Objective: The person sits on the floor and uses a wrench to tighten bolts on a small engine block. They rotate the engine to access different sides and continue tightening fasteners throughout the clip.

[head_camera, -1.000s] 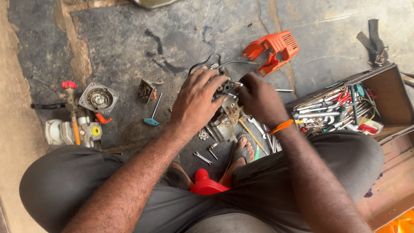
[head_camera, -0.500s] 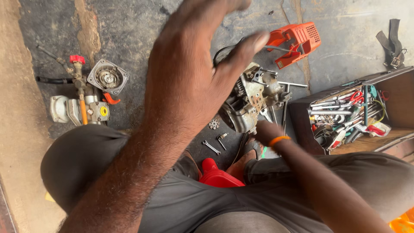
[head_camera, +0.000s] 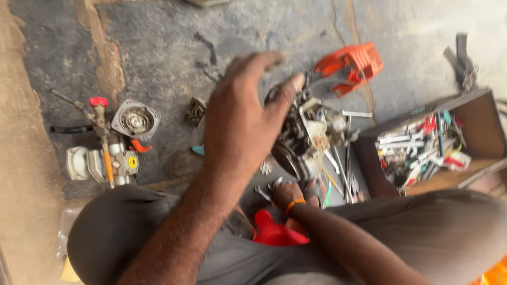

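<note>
Nearest me, my right hand (head_camera: 288,194) is low between my knees, among the small loose wrenches (head_camera: 266,190) on the floor; blur hides whether its fingers have closed on anything, so I cannot tell. A red cap-like piece (head_camera: 272,232) sits just below it. My left hand (head_camera: 240,119) is raised and spread open, gripping nothing, its fingertips just reaching the top of the small engine block (head_camera: 311,137) — the hands are well apart. The block stands on the concrete floor (head_camera: 158,42) just ahead of my knees. I judge it heavy, rigid and probably oily, with thin fins and protruding bits that could bend, so I would take it by the solid casing, both hands. Farther off lie the orange plastic cover (head_camera: 354,64), the open toolbox (head_camera: 475,121) at right and a pump assembly (head_camera: 108,153) at left
</note>
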Demonstrator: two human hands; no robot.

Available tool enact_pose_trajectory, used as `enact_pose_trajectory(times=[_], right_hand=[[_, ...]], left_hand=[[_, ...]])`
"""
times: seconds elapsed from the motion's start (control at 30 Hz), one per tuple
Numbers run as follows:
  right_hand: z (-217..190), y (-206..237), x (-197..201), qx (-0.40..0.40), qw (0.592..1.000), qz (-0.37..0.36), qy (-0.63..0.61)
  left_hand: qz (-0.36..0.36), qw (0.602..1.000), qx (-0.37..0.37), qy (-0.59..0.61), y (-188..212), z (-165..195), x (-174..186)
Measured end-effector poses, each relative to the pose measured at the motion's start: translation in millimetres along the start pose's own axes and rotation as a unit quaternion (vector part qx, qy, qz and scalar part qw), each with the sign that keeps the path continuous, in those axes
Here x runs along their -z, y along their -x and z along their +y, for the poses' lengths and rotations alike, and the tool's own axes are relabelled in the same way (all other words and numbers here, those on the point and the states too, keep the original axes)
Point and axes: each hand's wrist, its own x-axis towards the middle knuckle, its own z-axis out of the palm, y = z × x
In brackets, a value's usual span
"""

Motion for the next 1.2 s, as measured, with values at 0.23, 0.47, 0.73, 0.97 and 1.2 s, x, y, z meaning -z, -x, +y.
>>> enact_pose_trajectory(times=[0.23, 0.47, 0.73, 0.97, 1.2], right_hand=[[0.2, 8.2, 1.5, 0.009, 0.990, -0.106, -0.091], [59.1, 74.2, 50.3, 0.185, 0.965, -0.073, -0.171], [156.9, 144.3, 140.1, 0.187, 0.929, 0.232, -0.221], [165.6, 157.4, 142.5, 0.246, 0.839, 0.345, -0.340], [166.9, 168.7, 143.7, 0.185, 0.768, 0.373, -0.487]], left_hand=[[-0.063, 0.997, 0.037, 0.022, -0.8, 11.4, 6.3], [-0.133, 0.991, 0.025, -0.008, 9.5, 29.0, -4.1], [-0.334, 0.939, 0.043, -0.067, 53.2, 75.3, -38.2], [-0.345, 0.914, 0.213, 0.027, 37.4, 70.8, -70.2], [-0.268, 0.859, 0.372, 0.227, 18.1, 83.7, -82.8]])
